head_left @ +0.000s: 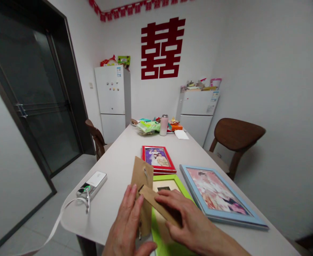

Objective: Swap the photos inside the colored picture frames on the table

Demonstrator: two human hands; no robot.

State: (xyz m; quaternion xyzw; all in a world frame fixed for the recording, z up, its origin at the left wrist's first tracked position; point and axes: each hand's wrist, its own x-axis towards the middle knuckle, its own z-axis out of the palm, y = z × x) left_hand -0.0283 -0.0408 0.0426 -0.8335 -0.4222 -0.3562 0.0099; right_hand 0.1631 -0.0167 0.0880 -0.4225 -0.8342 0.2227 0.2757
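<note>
A brown backing board (143, 173) stands tilted over the left edge of a lime-green picture frame (181, 185). Along the board lies my left hand (126, 220), fingers stretched over its face and thumb near the lower edge, gripping it. A brown stand leg (152, 199) sticks out from the board, and my right hand (185, 217) pinches it between thumb and fingers. Small metal fittings (146, 172) show on the board. Inside the green frame a pale sheet is partly visible; my right hand and the leg hide much of it.
A red-framed photo (159, 158) lies beyond the green frame, and a blue-framed picture (217, 193) lies to its right. On the left rests a power bank (92, 185) with a white cable. A pink bottle (164, 125) and snack bags (148, 126) stand at the table's far end.
</note>
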